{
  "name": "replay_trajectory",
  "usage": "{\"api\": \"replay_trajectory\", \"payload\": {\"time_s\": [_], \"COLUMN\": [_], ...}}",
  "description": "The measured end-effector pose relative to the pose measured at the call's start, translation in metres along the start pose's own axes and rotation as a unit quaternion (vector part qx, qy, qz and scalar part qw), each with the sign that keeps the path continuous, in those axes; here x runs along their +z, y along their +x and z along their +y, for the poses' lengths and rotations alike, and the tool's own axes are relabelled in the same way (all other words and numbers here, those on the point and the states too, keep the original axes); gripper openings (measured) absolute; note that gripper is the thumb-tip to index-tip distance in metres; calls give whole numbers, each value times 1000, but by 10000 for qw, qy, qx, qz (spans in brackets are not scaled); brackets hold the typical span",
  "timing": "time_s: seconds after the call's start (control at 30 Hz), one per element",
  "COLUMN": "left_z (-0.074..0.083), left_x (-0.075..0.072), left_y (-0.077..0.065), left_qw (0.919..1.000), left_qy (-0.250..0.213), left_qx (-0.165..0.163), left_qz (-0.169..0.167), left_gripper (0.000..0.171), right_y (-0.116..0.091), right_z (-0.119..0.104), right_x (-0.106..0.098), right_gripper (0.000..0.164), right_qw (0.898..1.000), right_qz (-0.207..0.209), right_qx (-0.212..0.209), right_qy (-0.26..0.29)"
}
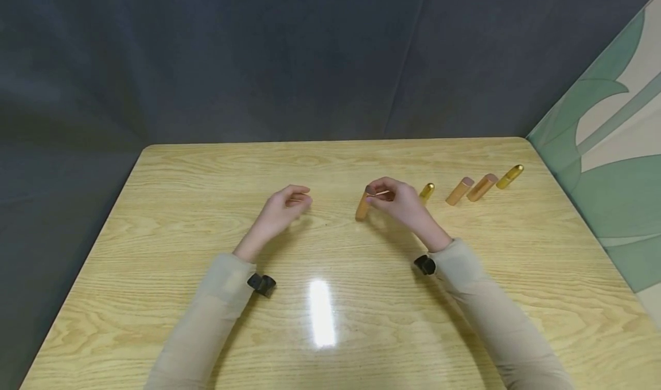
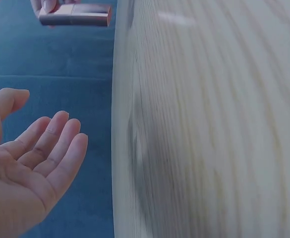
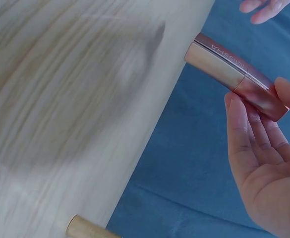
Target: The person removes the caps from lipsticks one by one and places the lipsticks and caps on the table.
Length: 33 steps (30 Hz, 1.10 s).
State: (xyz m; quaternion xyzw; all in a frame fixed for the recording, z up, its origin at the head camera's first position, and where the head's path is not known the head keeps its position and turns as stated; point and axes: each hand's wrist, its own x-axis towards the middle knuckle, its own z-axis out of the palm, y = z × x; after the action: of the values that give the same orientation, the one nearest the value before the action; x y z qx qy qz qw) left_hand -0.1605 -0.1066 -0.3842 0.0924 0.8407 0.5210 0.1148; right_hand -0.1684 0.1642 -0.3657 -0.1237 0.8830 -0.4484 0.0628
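Observation:
Near the middle of the table, my right hand (image 1: 400, 203) pinches a copper lipstick tube (image 1: 362, 207) by its top end between thumb and fingertips. The right wrist view shows the lettering "MISSHA" along the tube's (image 3: 224, 64) glossy side, with a seam partway down. It stands nearly upright, leaning slightly; whether its lower end touches the table I cannot tell. To the left of it, my left hand (image 1: 281, 211) hovers above the table with nothing in it. Its thumb stands apart from loosely bent fingers (image 2: 60, 148) in the left wrist view.
Right of my right hand stand a gold tube (image 1: 427, 192), partly hidden by that hand, two copper tubes (image 1: 459, 191) and another gold tube (image 1: 510, 176). The wood-grain table (image 1: 206, 178) ends at a dark curtain (image 1: 258, 63). Leaf-patterned fabric (image 1: 619, 149) hangs at the right.

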Motion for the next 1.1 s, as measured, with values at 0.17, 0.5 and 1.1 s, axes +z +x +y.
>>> {"api": "replay_trajectory", "payload": {"time_s": [0.17, 0.5, 1.1], "left_z": [5, 9, 18], "left_x": [8, 23, 40], "left_y": [2, 6, 2], "left_qw": [9998, 9979, 9959], "left_qy": [-56, -101, -408], "left_qx": [21, 258, 287], "left_qz": [-197, -577, -751], "left_gripper": [44, 45, 38], "right_y": [1, 4, 3], "right_z": [-7, -14, -21], "right_x": [5, 15, 27], "right_gripper": [28, 33, 37], "right_qw": [9998, 9973, 9879], "right_qz": [-13, -79, -317], "right_qx": [-5, 259, 514], "right_qy": [191, 686, 1428]}}
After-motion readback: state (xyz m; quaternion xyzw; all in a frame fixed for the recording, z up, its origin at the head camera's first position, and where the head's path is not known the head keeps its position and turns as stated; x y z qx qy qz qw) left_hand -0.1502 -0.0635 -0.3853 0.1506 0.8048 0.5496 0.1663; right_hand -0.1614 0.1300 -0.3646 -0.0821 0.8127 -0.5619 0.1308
